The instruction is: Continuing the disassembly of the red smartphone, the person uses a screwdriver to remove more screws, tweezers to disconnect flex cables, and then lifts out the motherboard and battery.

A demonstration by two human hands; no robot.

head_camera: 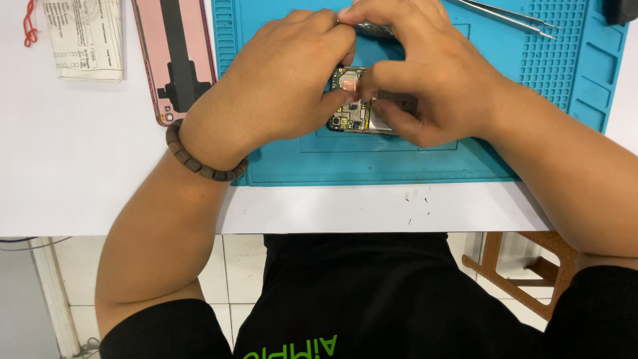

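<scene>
Head camera looks down past a black shirt to the white table. Nearest on it is the front edge of a blue work mat. On the mat both hands meet over an opened phone, whose circuit board shows between them. The left hand, with a bead bracelet at the wrist, is curled with fingers pressed on the phone's left end. The right hand pinches the phone's right side between thumb and fingers, while a metal tool shows at the fingertips above. Left of the mat lies a pink back cover, then folded paper. Farthest, tweezers rest on the mat.
</scene>
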